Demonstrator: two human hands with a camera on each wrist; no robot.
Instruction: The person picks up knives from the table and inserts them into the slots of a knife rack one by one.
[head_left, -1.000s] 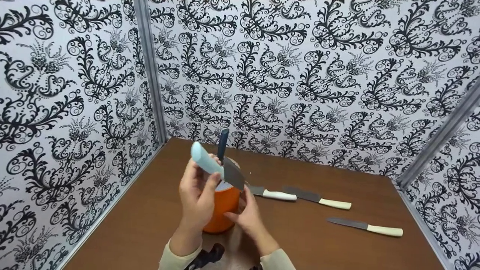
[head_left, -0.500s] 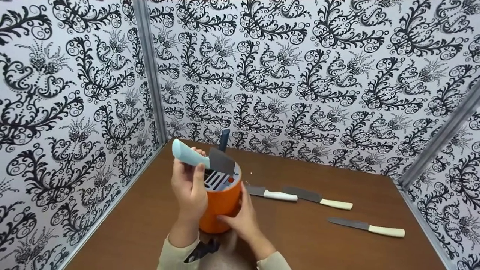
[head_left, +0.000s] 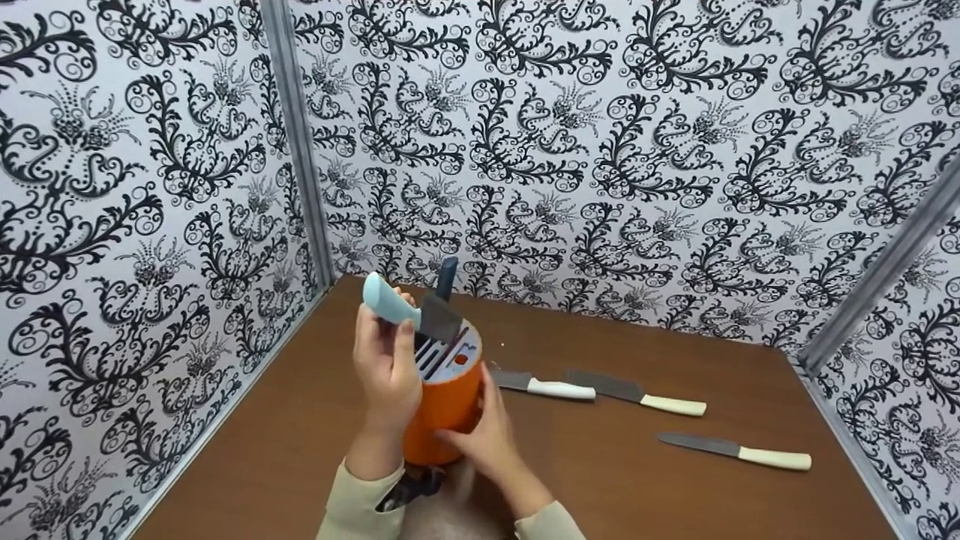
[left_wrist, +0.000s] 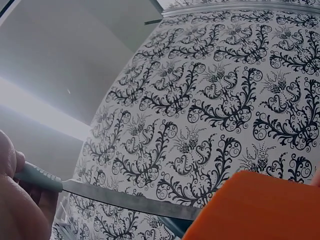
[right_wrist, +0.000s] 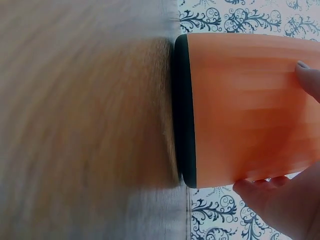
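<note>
My left hand (head_left: 386, 367) holds a knife by its light blue handle (head_left: 391, 300). Its grey blade (head_left: 441, 319) slants down to the right over the slotted top of an orange knife block (head_left: 442, 412). In the left wrist view the far end of the blade (left_wrist: 135, 201) goes out of sight by the block's orange rim (left_wrist: 255, 205); whether the tip is inside a slot I cannot tell. My right hand (head_left: 487, 439) grips the block's side from the right. A dark blue knife handle (head_left: 447, 277) stands up from the back of the block.
Right of the block on the brown table (head_left: 592, 472) lie a white-handled knife (head_left: 561, 389), a broad knife with a cream handle (head_left: 673, 405) and a narrower cream-handled knife (head_left: 772, 458). Patterned walls (head_left: 600, 150) enclose the table's back and sides.
The light blue knife first moved left off the block's front edge, uncovering the slots, then came slightly right and lower over them. My right hand stays on the block.
</note>
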